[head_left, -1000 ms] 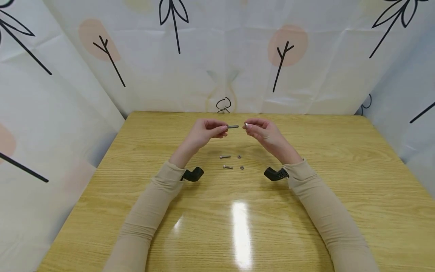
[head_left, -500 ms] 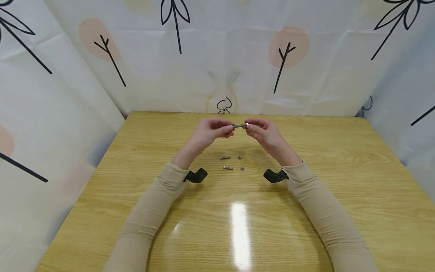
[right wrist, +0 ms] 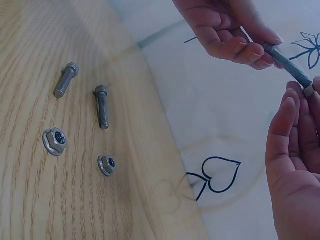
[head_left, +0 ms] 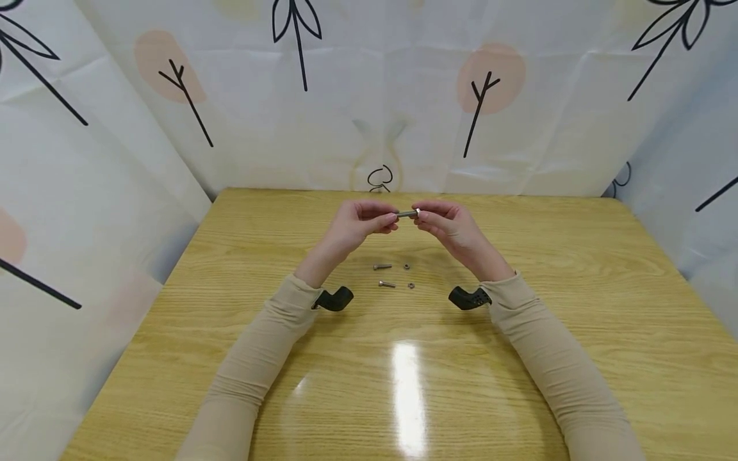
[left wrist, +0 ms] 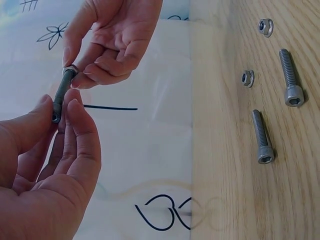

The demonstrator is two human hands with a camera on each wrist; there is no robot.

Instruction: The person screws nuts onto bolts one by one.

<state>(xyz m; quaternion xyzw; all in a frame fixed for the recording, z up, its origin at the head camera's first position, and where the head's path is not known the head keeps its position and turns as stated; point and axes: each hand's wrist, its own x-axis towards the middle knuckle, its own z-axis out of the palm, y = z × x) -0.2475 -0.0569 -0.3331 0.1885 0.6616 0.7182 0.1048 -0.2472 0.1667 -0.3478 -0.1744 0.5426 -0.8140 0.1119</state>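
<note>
Above the table, my left hand [head_left: 363, 221] pinches a socket-head bolt [left wrist: 62, 93] by its head between thumb and fingers. At the bolt's threaded end, my right hand [head_left: 452, 227] pinches a nut [left wrist: 71, 69] with thumb and fingertips. Nut and bolt tip touch; how far the nut sits over the thread cannot be told. In the right wrist view the bolt [right wrist: 292, 66] slants between both hands, and the nut [right wrist: 308, 91] is partly covered by fingers.
On the wooden table [head_left: 323, 397] below lie two more bolts, one farther [head_left: 382, 266] and one nearer [head_left: 387, 283]. Right of them lie two flange nuts, one farther [head_left: 406, 266] and one nearer [head_left: 411, 285]. A patterned cloth [head_left: 259, 128] hangs behind the table.
My left hand has moved right with the bolt, closing the gap so that the bolt's end meets the nut in my right hand. Over the last half second little differs.
</note>
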